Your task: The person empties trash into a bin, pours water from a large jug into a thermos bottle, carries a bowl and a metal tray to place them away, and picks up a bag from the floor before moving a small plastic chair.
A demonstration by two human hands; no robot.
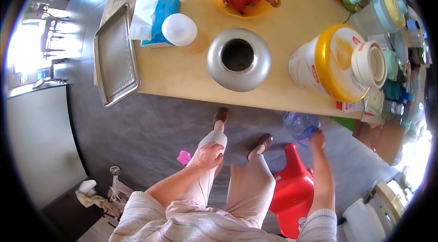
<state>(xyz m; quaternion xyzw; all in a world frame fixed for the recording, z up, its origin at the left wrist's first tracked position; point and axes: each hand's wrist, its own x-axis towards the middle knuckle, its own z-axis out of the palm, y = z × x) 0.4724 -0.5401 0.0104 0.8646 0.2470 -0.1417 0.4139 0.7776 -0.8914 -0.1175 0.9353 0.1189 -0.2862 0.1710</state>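
the left hand [209, 155] is resting on the thigh [200, 176], fingers loosely curled, apparently holding nothing. the red stool [292, 192] is standing beside the right arm [323, 176], so careful handling means keeping that elbow clear. the right hand [318, 139] is closing around the blue handle of the clear jug [297, 124]; a full wrap is serving better than fingertips. the jug is sitting low by the table [182, 84], its edge calling for clearance. farther off, the pot [218, 71] is standing open-mouthed on top.
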